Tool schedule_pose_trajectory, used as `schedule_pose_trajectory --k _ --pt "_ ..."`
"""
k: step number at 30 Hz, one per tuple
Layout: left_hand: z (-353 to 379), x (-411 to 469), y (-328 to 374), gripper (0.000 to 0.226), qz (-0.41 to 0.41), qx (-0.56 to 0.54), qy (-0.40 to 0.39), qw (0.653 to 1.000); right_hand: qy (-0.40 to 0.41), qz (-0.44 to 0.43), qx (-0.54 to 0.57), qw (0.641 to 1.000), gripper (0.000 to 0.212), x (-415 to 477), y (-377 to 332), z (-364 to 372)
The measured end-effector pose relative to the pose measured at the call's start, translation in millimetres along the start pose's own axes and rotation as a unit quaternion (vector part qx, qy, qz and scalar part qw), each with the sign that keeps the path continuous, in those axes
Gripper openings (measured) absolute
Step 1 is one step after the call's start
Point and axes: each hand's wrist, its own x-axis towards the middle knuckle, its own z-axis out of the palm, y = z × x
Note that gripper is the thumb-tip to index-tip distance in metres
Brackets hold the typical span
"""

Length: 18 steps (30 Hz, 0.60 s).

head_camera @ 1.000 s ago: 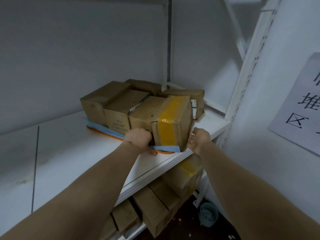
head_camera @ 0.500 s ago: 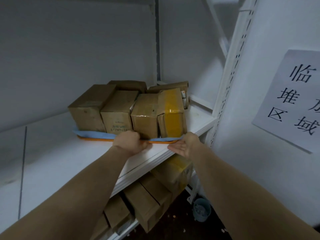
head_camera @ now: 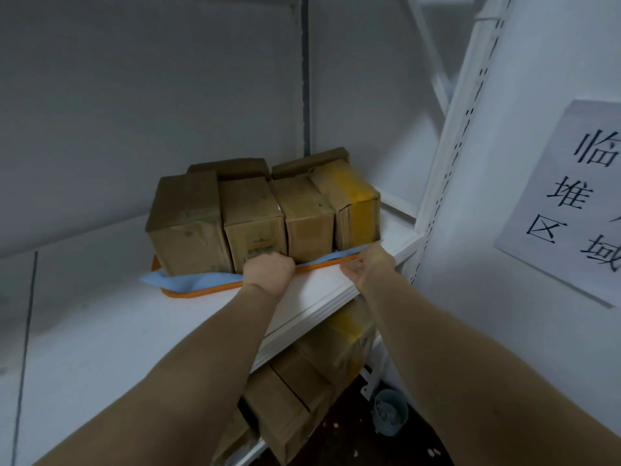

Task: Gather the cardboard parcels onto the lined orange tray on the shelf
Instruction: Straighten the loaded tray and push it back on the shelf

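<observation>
I see 4 cardboard parcels (head_camera: 255,213) in a front row on the orange tray (head_camera: 201,291) with its blue liner (head_camera: 174,284), on the white shelf (head_camera: 100,331). My left hand (head_camera: 267,272) and right hand (head_camera: 368,264) each clench the tray's near rim.

A storeroom: white metal shelving (head_camera: 447,183), stacked cardboard parcels (head_camera: 248,216), a posted paper sign (head_camera: 571,196).

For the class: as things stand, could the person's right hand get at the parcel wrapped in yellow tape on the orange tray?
Probably yes. The right hand grips the orange tray at its front rim, just below the yellow-taped parcel. That parcel stands at the row's right end, its front and right side uncovered.
</observation>
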Motion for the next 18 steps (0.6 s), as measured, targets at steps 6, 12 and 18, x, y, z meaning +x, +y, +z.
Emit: schedule_pose_trajectory --k 6,12,18 --pt "-2 -5 -8 0.028 0.024 0.049 0.034 0.998 -0.083 0.046 -0.055 0.994 0.039 -3 14 24" --pt "-8 6 10 0.032 0.041 0.077 0.029 0.996 -0.044 0.031 -0.01 0.998 0.032 18 10 30" --pt "-8 11 25 0.031 0.069 0.029 0.033 0.997 -0.034 -0.005 0.028 0.999 0.036 26 -6 21"
